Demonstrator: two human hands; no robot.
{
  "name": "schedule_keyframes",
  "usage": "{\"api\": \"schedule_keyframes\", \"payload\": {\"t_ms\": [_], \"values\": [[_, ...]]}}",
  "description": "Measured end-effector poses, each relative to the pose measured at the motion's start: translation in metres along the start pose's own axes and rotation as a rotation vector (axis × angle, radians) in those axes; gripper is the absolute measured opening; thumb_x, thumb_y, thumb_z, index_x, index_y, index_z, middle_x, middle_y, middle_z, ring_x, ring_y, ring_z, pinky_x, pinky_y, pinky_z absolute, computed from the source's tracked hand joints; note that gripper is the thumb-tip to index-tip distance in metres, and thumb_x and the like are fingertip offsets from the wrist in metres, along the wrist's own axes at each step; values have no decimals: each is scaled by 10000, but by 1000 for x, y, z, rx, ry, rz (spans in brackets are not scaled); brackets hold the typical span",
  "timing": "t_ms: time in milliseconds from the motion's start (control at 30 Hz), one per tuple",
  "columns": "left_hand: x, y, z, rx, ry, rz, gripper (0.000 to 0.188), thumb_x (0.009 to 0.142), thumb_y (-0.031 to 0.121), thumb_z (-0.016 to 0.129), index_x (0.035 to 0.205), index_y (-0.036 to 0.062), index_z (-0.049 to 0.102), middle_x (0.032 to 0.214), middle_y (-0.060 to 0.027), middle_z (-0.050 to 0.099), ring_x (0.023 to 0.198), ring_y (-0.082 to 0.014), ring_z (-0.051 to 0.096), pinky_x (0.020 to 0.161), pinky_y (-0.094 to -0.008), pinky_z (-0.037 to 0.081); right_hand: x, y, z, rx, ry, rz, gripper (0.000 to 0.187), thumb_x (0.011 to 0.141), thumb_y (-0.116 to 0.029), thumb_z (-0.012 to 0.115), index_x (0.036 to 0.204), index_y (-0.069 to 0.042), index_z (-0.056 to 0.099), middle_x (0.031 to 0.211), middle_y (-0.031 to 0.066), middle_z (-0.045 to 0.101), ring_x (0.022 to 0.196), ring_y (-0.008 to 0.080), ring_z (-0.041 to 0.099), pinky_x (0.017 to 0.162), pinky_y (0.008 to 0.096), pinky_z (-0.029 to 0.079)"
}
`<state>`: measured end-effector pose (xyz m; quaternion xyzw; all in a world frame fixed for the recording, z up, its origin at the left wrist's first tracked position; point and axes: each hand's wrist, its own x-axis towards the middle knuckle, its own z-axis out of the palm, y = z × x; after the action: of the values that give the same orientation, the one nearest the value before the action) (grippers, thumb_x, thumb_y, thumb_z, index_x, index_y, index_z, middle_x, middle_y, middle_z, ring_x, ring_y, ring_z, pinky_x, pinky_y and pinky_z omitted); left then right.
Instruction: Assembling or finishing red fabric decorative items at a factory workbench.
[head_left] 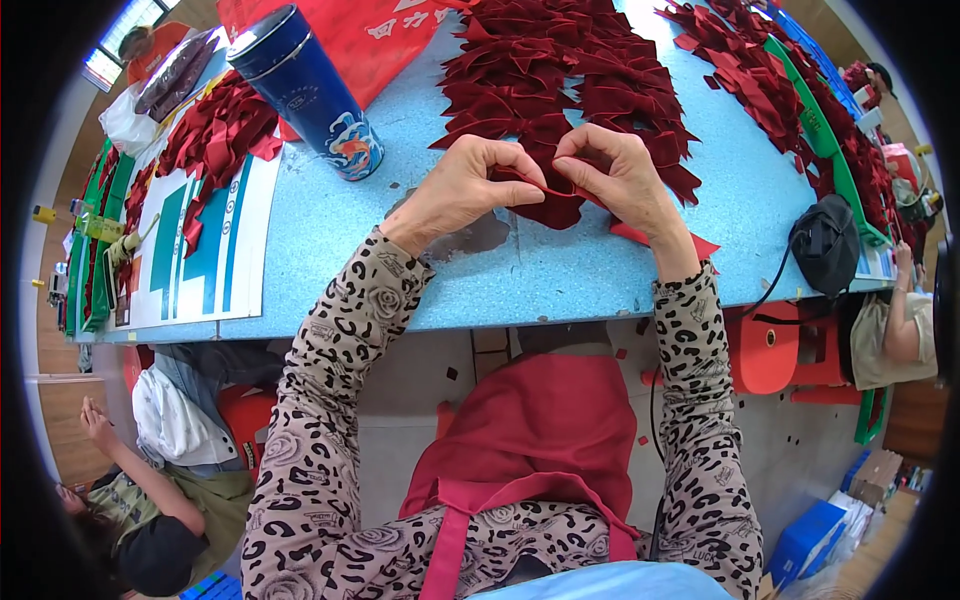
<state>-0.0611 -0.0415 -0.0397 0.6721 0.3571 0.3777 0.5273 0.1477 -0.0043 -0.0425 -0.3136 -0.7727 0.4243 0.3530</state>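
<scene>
Above the near part of the blue table [390, 290], my left hand [465, 190] and my right hand [622, 180] face each other. Thumb and fingertips are pinched on both, gripping a small dark red fabric piece [556, 208] stretched between them. Just beyond my fingers, overlapping columns of dark red fabric bows [545, 65] run toward the far side. A brighter red scrap [700, 243] lies by my right wrist. To the left of my left hand stands a dark blue tumbler [305, 95] with a colourful wave picture near its base.
A red printed bag [400, 65] lies behind the tumbler. Red fabric pieces [215, 135] are heaped on a white and green board [255, 235] at left. On the right are more red pieces [745, 85], a green tray [820, 130], and a black pouch [825, 242]. People sit at both sides.
</scene>
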Motion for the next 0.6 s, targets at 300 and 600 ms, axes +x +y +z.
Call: {"api": "schedule_keyframes", "payload": {"t_ms": [300, 600], "values": [[-10, -10, -4, -26, 39, 19, 109, 748, 64, 708, 790, 29, 612, 738, 27, 572, 688, -36, 520, 630, -189, 440, -2, -3, 18, 100, 27, -1, 85, 835, -50, 642, 883, 8, 601, 752, -22, 583, 634, 10, 502, 542, 154, 405], [-18, -15, -8, -41, 36, 38, 279, 730, 110, 748, 882, 76, 517, 842, 42, 524, 789, -36, 504, 710, -193, 424, -3, -3, 30, 137, 25, 11, 95, 841, -41, 631, 920, 7, 610, 770, -5, 595, 649, 14, 521, 559, 152, 420]]}}
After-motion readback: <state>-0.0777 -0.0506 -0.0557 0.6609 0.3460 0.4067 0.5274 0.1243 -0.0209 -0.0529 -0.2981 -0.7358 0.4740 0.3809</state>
